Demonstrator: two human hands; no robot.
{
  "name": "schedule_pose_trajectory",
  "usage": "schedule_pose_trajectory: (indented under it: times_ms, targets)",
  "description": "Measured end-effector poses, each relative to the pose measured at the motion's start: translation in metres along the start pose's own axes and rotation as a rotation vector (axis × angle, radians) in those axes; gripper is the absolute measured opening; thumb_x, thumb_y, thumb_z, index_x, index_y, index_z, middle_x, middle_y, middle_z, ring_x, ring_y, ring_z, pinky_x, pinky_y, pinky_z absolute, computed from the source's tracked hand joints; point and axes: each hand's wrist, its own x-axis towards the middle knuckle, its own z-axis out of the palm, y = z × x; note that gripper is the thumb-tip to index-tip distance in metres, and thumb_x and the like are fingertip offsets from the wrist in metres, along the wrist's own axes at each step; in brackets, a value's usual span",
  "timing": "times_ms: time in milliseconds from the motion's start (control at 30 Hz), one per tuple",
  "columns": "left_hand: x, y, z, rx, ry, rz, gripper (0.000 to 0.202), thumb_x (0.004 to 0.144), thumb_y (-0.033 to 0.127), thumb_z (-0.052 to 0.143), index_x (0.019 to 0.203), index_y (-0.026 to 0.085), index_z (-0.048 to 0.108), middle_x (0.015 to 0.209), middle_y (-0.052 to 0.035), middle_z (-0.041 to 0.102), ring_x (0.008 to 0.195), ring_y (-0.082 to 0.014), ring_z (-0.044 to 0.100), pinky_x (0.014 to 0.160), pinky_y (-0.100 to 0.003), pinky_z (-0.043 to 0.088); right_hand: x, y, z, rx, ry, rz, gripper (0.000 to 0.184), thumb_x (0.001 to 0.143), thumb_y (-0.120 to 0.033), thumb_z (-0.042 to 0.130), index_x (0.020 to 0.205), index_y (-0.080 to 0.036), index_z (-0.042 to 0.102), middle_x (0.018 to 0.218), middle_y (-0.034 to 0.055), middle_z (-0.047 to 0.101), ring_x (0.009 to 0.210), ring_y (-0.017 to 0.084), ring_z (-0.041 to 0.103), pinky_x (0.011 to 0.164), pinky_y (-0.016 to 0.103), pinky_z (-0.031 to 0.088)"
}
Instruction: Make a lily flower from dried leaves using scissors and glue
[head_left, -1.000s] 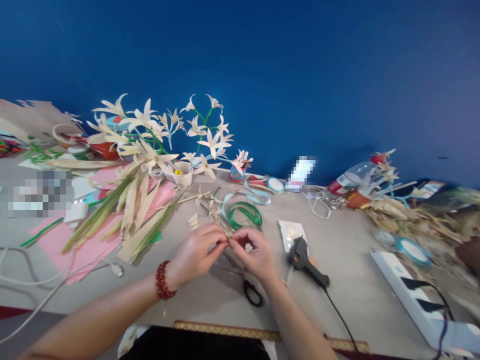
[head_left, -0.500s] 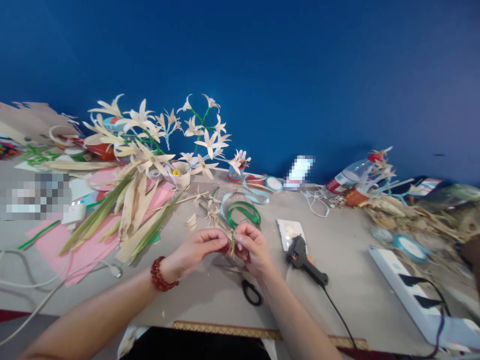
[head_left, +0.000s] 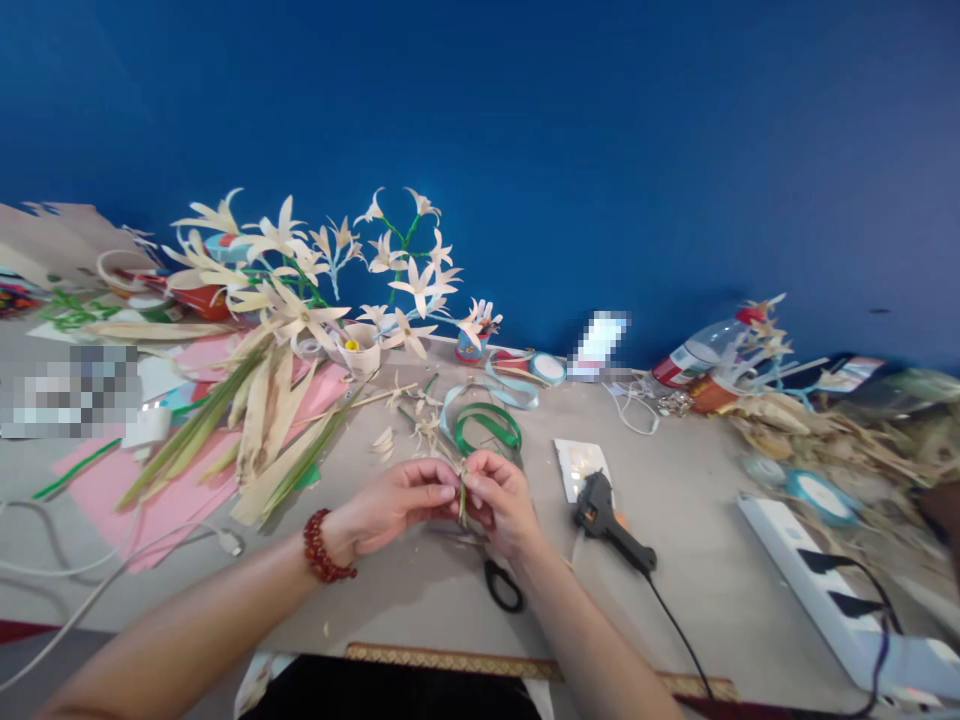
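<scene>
Both hands meet low in the middle of the view, above the table. A thin green stem (head_left: 463, 496) stands nearly upright between them, its small details too fine to make out. My right hand (head_left: 501, 500) pinches this stem between thumb and fingers. My left hand (head_left: 416, 500), below a red bead bracelet, is closed with thumb against fingers right beside the stem; the fingertips touch it or are very close. Scissors (head_left: 504, 586) lie under the hands, with one black handle showing. Just behind the hands are a coil of green ribbon (head_left: 514, 432) and small pale husk flowers (head_left: 429, 432).
A black glue gun (head_left: 611, 522) lies to the right, its cord running to the front edge. Farther right is a white power strip (head_left: 802, 590). Long husk leaves (head_left: 262, 420) lie on pink paper at left. Husk flowers (head_left: 300, 315) stand in cups behind; a plastic bottle (head_left: 694, 352) leans back right.
The stem has turned more upright and shifted slightly left. Both hands have moved a little, the right one slightly leftward, and stay close together.
</scene>
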Motion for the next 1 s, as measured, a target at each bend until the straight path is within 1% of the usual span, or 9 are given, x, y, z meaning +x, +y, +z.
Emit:
schedule_pose_trajectory:
  times_ms: [133, 300, 433, 567, 767, 933, 1000]
  targets:
    - [-0.0002, 0.0022, 0.0034, 0.019, -0.021, 0.000, 0.018, 0.072, 0.023, 0.078, 0.076, 0.013, 0.064, 0.074, -0.0006, 0.063, 0.074, -0.0117, 0.060, 0.078, -0.027, 0.046, -0.0006, 0.0023, 0.0002, -0.014, 0.016, -0.002, 0.030, 0.064, -0.034, 0.080, 0.066, -0.017, 0.055, 0.044, -0.0092, 0.045, 0.034, 0.002, 0.025, 0.032, 0.013, 0.019]
    - [0.0001, 0.0026, 0.0020, 0.097, -0.043, 0.032, 0.019, 0.074, 0.026, 0.076, 0.077, 0.014, 0.062, 0.075, -0.0009, 0.062, 0.075, -0.0123, 0.059, 0.075, -0.026, 0.043, -0.0008, 0.0027, 0.0013, -0.010, 0.015, 0.001, 0.029, 0.064, -0.033, 0.081, 0.066, -0.017, 0.056, 0.043, -0.0093, 0.046, 0.034, 0.002, 0.025, 0.033, 0.013, 0.020]
    - [0.0013, 0.0016, -0.0005, 0.213, -0.034, 0.087, 0.020, 0.074, 0.028, 0.076, 0.077, 0.014, 0.062, 0.073, 0.0000, 0.060, 0.072, -0.0122, 0.056, 0.072, -0.025, 0.042, -0.0017, 0.0016, 0.0034, -0.009, 0.008, 0.011, 0.029, 0.064, -0.032, 0.080, 0.066, -0.018, 0.056, 0.043, -0.0086, 0.048, 0.033, 0.003, 0.030, 0.032, 0.013, 0.019]
    - [0.0022, 0.0011, -0.0017, 0.262, -0.019, 0.104, 0.020, 0.074, 0.028, 0.075, 0.077, 0.015, 0.061, 0.072, 0.0007, 0.058, 0.070, -0.0118, 0.054, 0.070, -0.025, 0.042, -0.0022, 0.0010, 0.0042, -0.019, 0.015, 0.011, 0.029, 0.065, -0.033, 0.080, 0.067, -0.018, 0.056, 0.043, -0.0088, 0.048, 0.032, 0.002, 0.028, 0.032, 0.013, 0.020]
    - [0.0008, 0.0019, -0.0018, 0.327, -0.030, 0.149, 0.018, 0.078, 0.028, 0.071, 0.078, 0.015, 0.059, 0.075, 0.0001, 0.060, 0.074, -0.0123, 0.056, 0.071, -0.025, 0.042, -0.0014, 0.0026, 0.0032, -0.014, -0.022, 0.008, 0.026, 0.067, -0.033, 0.078, 0.068, -0.018, 0.057, 0.046, -0.0080, 0.051, 0.033, 0.003, 0.030, 0.032, 0.013, 0.021]
    - [-0.0002, 0.0036, -0.0024, 0.457, -0.008, 0.193, 0.021, 0.081, 0.032, 0.067, 0.078, 0.015, 0.056, 0.076, -0.0011, 0.060, 0.074, -0.0139, 0.057, 0.069, -0.026, 0.043, -0.0021, 0.0022, 0.0047, -0.022, -0.001, 0.020, 0.026, 0.067, -0.033, 0.078, 0.069, -0.018, 0.056, 0.048, -0.0073, 0.053, 0.033, 0.003, 0.031, 0.032, 0.013, 0.022]
    - [-0.0007, 0.0037, -0.0038, 0.548, 0.011, 0.233, 0.019, 0.082, 0.032, 0.064, 0.078, 0.015, 0.056, 0.077, -0.0014, 0.060, 0.074, -0.0143, 0.057, 0.070, -0.026, 0.044, -0.0029, 0.0015, 0.0053, -0.036, 0.003, 0.020, 0.027, 0.068, -0.033, 0.078, 0.069, -0.018, 0.055, 0.049, -0.0071, 0.053, 0.034, 0.003, 0.033, 0.032, 0.013, 0.022]
